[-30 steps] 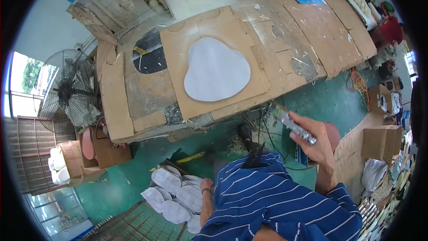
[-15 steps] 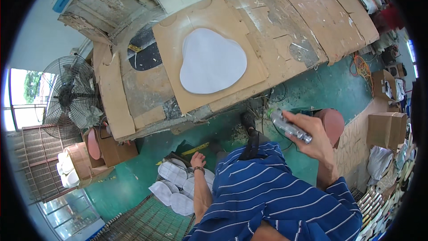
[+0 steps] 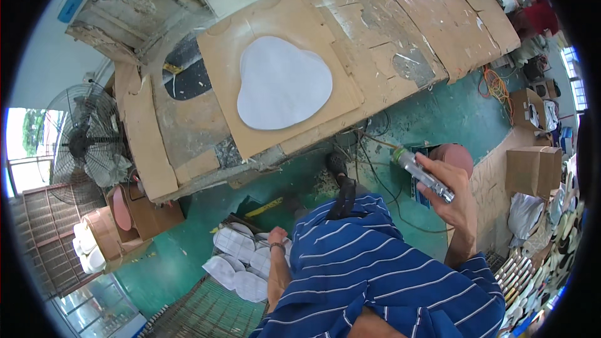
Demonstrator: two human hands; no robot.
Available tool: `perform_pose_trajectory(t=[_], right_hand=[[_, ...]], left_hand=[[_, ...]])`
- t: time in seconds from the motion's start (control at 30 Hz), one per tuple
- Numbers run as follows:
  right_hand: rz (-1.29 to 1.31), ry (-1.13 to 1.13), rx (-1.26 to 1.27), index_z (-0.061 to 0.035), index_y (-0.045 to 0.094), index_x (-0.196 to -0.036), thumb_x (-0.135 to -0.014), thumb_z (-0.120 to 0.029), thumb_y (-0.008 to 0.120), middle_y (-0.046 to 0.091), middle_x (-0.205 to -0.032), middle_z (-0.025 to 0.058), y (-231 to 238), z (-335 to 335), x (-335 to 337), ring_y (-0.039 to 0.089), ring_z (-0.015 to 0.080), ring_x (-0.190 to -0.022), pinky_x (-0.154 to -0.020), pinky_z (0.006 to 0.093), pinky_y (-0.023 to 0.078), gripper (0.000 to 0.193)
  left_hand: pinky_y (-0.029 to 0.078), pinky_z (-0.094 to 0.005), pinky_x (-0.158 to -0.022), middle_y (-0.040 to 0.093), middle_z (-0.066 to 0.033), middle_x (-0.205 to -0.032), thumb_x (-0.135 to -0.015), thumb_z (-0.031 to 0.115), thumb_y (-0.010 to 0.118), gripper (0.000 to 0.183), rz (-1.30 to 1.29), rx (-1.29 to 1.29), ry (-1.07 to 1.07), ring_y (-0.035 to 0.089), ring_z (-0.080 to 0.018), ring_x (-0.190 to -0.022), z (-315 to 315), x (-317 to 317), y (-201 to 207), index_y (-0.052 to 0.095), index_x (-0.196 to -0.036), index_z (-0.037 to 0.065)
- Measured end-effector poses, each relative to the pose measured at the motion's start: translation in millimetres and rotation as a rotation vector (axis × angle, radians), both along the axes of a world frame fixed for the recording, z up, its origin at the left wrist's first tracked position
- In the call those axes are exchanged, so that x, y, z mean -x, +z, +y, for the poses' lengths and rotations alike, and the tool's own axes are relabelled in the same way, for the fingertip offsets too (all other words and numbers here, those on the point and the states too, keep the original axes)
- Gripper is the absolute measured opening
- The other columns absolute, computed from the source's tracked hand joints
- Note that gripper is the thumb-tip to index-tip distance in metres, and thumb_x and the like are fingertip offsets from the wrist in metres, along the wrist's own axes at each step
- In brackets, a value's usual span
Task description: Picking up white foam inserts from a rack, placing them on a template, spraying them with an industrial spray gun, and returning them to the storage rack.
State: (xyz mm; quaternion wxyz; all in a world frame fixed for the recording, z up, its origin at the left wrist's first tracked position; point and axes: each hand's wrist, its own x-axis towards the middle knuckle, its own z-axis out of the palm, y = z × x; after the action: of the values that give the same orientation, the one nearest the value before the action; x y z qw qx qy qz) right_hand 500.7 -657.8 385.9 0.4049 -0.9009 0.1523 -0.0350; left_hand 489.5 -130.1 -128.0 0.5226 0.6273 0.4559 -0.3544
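My right hand (image 3: 456, 191), over the floor in front of the bench, is wrapped round a silvery, partly clear tube-shaped tool (image 3: 426, 176) with a green end. That green end points toward the bench. Low on the left, my left hand (image 3: 277, 236) is beside several white rounded pieces (image 3: 236, 238) on a mesh rack; its fingers are small and partly hidden, so their grip and any contact are unclear. A white three-lobed flat piece (image 3: 285, 84) lies on a brown cardboard sheet (image 3: 219, 62) on the bench, apart from both hands.
The cardboard-covered workbench (image 3: 400, 12) has a ragged front edge. A floor fan (image 3: 80, 143) and cartons (image 3: 153, 213) stand at left. Cables (image 3: 375, 175) hang and trail under the bench. A round pinkish stack (image 3: 454, 158) and an open carton (image 3: 533, 172) are at right.
The view has shifted, so the bench appears farther left. My right hand has moved slightly right and down with the tool. My left hand's spread fingers have turned downward near the white pieces.
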Motion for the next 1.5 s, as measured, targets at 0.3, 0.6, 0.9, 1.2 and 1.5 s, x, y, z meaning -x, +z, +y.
perform_pose_trajectory(t=[0.3, 0.6, 0.9, 1.2, 1.5], right_hand=[[-0.064, 0.272, -0.178, -0.0022, 0.06, -0.138, -0.067, 0.01, 0.07, 0.07, -0.105, 0.0212, -14.5, 32.5, -48.0, 0.069, 0.0395, -0.092, -0.079, 0.0364, 0.054, 0.072], [-0.246, 0.164, -0.043, 0.001, 0.06, -0.135, -0.073, 0.012, 0.07, 0.069, -0.101, 0.021, -21.1, 26.6, -91.2, 0.067, 0.0368, -0.084, -0.074, 0.0355, 0.052, 0.064], [-0.16, 0.013, 0.014, 0.0011, 0.062, -0.134, -0.079, 0.006, 0.073, 0.069, -0.098, 0.0179, -20.3, 5.4, -77.2, 0.067, 0.0303, -0.082, -0.073, 0.0333, 0.052, 0.057], [-0.181, 0.026, -0.064, -0.0014, 0.06, -0.137, -0.075, 0.009, 0.073, 0.069, -0.101, 0.0196, -17.1, 5.9, -68.4, 0.069, 0.0339, -0.086, -0.075, 0.0329, 0.053, 0.064], [-0.192, 0.216, -0.141, -0.0009, 0.06, -0.138, -0.069, 0.013, 0.07, 0.07, -0.104, 0.0211, -14.0, 8.5, -59.9, 0.07, 0.0353, -0.09, -0.081, 0.0341, 0.054, 0.071]], left_hand=[[0.055, -0.0389, -0.07, 0.072, -0.0074, -0.105, -0.089, 0.012, 0.065, 0.04, -0.065, -0.133, 0.012, 0.069, -0.0207, -0.087, -37.1, -49.0, 32.2, 0.065, -0.129, 0.009], [0.04, -0.0467, -0.111, 0.051, -0.02, -0.142, -0.079, -0.004, 0.056, 0.064, -1.234, -0.516, -0.823, 0.048, -0.0394, -0.133, -201.3, -247.6, 144.0, 0.054, -0.141, 0.01], [0.025, -0.0592, -0.119, 0.027, -0.0189, -0.162, -0.079, 0.012, 0.065, 0.074, -0.898, -0.731, -1.417, 0.029, -0.0434, -0.148, -293.8, -347.1, 163.4, 0.044, -0.15, 0.012], [0.026, -0.0585, -0.119, 0.035, -0.02, -0.159, -0.076, 0.009, 0.064, 0.075, -0.761, -0.553, -1.355, 0.035, -0.0379, -0.146, -295.7, -376.6, 175.5, 0.047, -0.149, 0.01], [0.043, -0.0443, -0.108, 0.064, -0.0198, -0.129, -0.075, -0.005, 0.05, 0.056, -1.256, -0.377, -0.806, 0.058, -0.0372, -0.125, -181.1, -222.3, 190.8, 0.065, -0.128, 0.005]])
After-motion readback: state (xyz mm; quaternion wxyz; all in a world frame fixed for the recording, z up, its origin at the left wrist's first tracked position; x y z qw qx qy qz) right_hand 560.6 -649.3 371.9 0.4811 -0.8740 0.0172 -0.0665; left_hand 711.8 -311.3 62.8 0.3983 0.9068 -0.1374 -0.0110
